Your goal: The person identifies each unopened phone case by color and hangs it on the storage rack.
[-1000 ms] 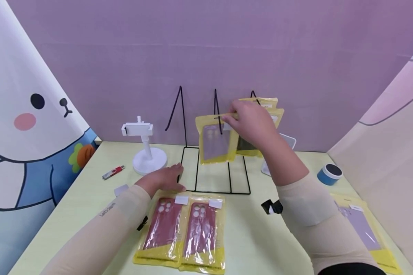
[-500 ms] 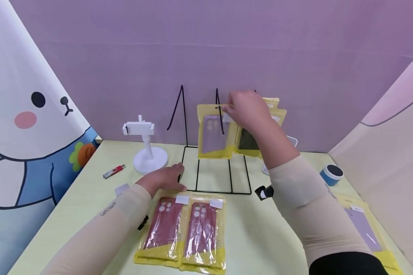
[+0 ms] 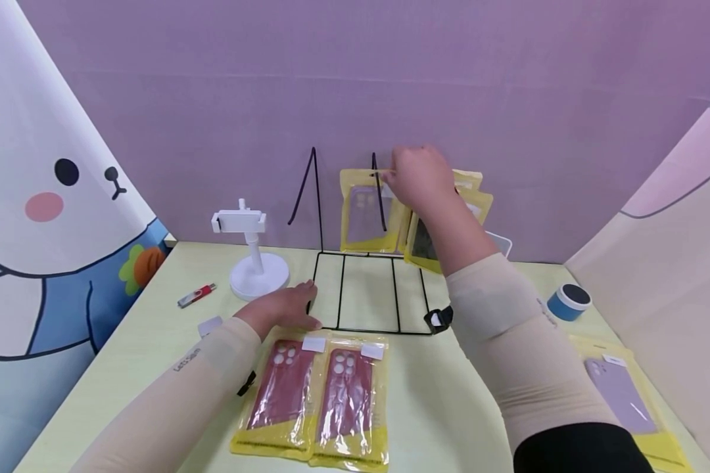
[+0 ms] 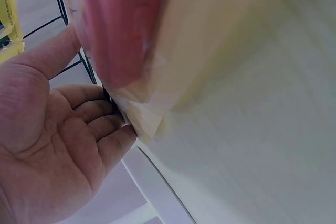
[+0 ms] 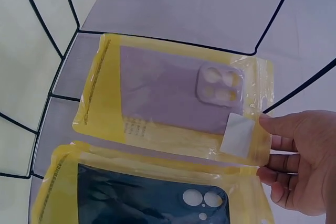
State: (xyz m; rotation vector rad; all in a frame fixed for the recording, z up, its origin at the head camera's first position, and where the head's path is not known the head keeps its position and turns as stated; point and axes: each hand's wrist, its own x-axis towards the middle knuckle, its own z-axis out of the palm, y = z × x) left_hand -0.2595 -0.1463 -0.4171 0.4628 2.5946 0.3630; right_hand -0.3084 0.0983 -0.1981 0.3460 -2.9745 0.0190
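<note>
right hand (image 3: 417, 179) pinching lilac case packet's (image 5: 173, 95) top edge at wire rack (image 3: 369, 289); left hand (image 3: 281, 309) flat, fingers relaxed

A purple wall (image 3: 355, 79) backs the pale yellow table (image 3: 449, 407).

Looks like a little staged tabletop set for retail-style display work, not a real shop: a pale yellow table (image 3: 438, 407) boxed in by a purple backdrop (image 3: 355, 79) and cartoon bunny banners (image 3: 41, 197). Just beyond the fingers (image 3: 402, 180) is a black wire display rack (image 3: 367, 289) hung with bagged phone cases (image 3: 367, 210). A white phone stand (image 3: 251, 253) sits off to the side.
</note>
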